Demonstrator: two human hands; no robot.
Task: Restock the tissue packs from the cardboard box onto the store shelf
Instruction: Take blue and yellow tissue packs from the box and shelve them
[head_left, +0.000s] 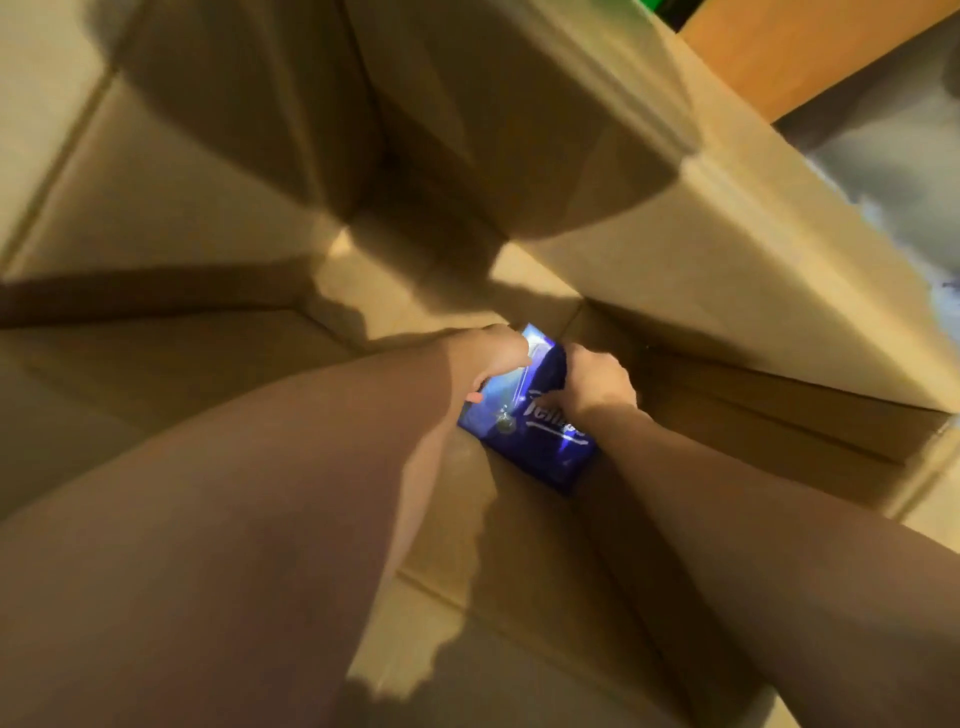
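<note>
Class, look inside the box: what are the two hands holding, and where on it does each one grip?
Both hold one blue tissue pack deep in the cardboard box. The left hand grips its left edge; the right hand pinches its top right end.

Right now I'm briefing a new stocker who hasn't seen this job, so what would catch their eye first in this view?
The shiny blue tissue pack stands out first, deep at the bottom of the brown cardboard box, near the picture's centre. Both bare arms reach down to it: the left hand holds its left edge and the right hand grips its upper right end. Hard shadows fall across the box walls.
</note>
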